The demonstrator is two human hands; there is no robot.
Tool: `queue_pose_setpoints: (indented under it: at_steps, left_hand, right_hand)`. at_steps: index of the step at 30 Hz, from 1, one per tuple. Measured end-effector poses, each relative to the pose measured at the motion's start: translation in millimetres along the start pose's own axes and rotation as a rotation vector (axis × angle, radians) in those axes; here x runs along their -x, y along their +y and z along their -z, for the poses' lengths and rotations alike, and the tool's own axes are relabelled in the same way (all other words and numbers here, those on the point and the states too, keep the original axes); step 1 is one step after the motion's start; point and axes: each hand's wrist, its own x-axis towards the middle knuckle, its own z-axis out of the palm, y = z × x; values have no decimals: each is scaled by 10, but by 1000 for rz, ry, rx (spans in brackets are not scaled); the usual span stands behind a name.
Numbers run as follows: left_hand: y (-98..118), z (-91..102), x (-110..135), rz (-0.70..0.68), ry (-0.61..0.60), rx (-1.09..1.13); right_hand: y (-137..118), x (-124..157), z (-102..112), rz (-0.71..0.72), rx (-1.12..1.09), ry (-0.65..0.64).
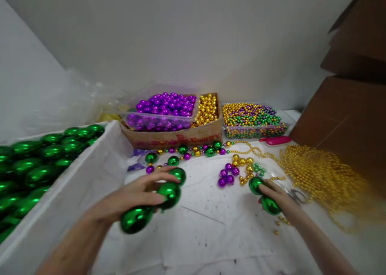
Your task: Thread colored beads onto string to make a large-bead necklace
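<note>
Several shiny green balls [169, 195] are gripped in my left hand [135, 194], which hovers over the white cloth in front of the green-ball box. My right hand [279, 196] is closed on green balls [270, 205] too, near the cloth's right side. Just beyond the right hand lie loose purple balls [228, 174], gold balls [249, 168] and small green beads [258, 169]. A thin needle-like rod [202, 215] rests on the cloth between my hands. Behind them stretches a strung garland of green, gold and purple beads [196, 151].
A white-lined box [117, 146] of large green balls stands at left. At the back are a clear bin [157, 120] of purple balls, a cardboard box [169, 139] with gold balls and a tub [256, 131] of mixed beads. Scissors [298, 195] and gold bead strands [319, 174] lie right.
</note>
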Motion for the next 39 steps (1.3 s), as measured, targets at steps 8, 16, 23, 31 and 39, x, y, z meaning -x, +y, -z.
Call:
queue_pose_setpoints:
  at_steps: [8, 16, 23, 31, 39]
  left_hand:
    - [-52, -1109, -1580, 18, -57, 105]
    - [-269, -1467, -2230, -120, -12, 31]
    - [-482, -1575, -2244, -227, 60, -21]
    - [-578, -1594, -2049, -278, 122, 9]
    - [-760, -1637, -1896, -242, 188, 24]
  right_hand:
    - [156, -121, -392, 347, 555, 116]
    - [165, -335, -356, 517, 736, 176]
    - [36, 304, -993, 617, 789, -132]
    - [172, 313, -1337, 424, 836, -108]
    - [-46, 621, -273, -154, 80, -311]
